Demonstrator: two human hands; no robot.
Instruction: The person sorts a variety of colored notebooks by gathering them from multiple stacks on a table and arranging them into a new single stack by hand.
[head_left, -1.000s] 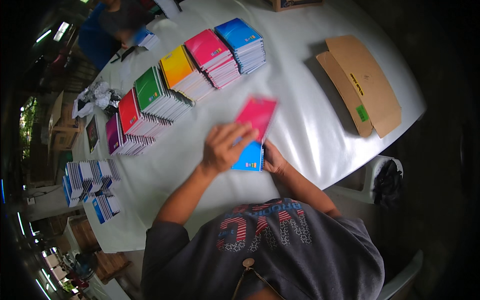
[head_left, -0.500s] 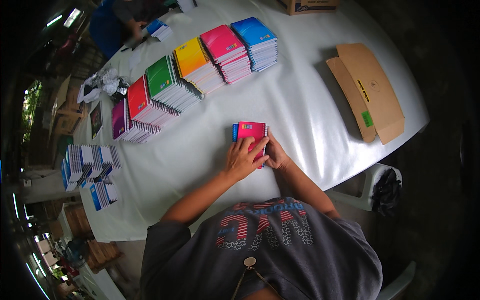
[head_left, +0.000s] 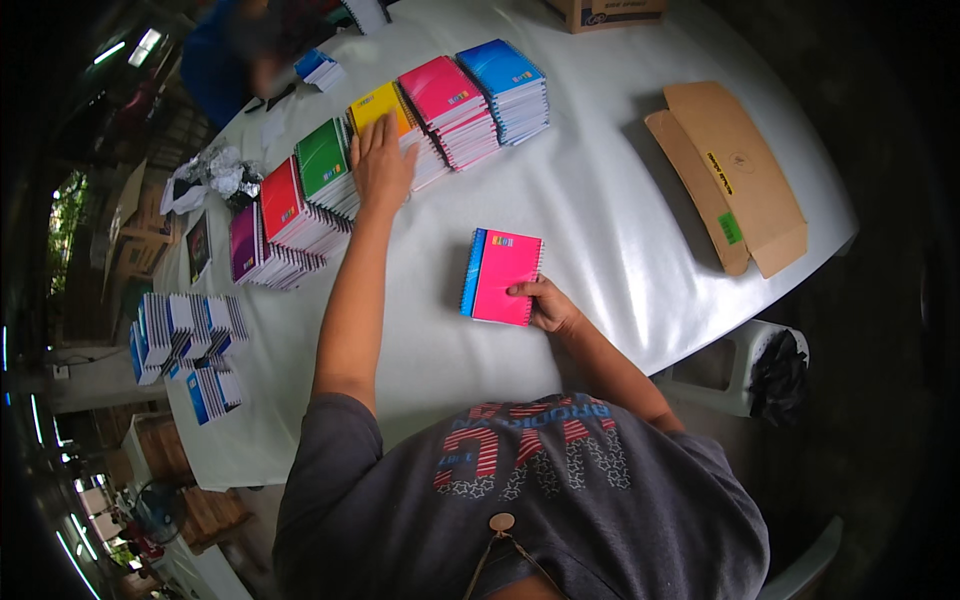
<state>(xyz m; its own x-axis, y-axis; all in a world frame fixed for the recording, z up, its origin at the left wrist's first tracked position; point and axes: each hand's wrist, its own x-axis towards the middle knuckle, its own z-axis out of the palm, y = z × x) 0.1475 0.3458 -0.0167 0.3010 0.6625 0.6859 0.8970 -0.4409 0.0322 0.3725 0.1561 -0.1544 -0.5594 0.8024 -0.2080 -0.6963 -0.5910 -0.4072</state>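
Note:
My right hand (head_left: 550, 303) grips two overlapped spiral notebooks over the table, its thumb on the upper cover. The pink spiral notebook (head_left: 508, 268) lies on top, and a strip of the blue spiral notebook (head_left: 471, 272) shows along its left side. My left hand (head_left: 382, 168) is stretched far out, its fingers spread and resting on the front part of the stack of yellow notebooks (head_left: 378, 102). Beside that hand stand the stack of green notebooks (head_left: 322, 160) to the left and the stack of pink notebooks (head_left: 440, 85) to the right.
Stacks of blue (head_left: 500, 65), red (head_left: 280, 195) and purple notebooks (head_left: 243, 242) continue the row. More small notebooks (head_left: 190, 330) stand at the left edge. A flattened cardboard box (head_left: 750, 180) lies at the right. Across the table is another person (head_left: 215, 65).
My left hand has left the held notebooks and reached forward and left to the yellow stack. My right hand keeps the pink and blue notebooks, now more fully in sight.

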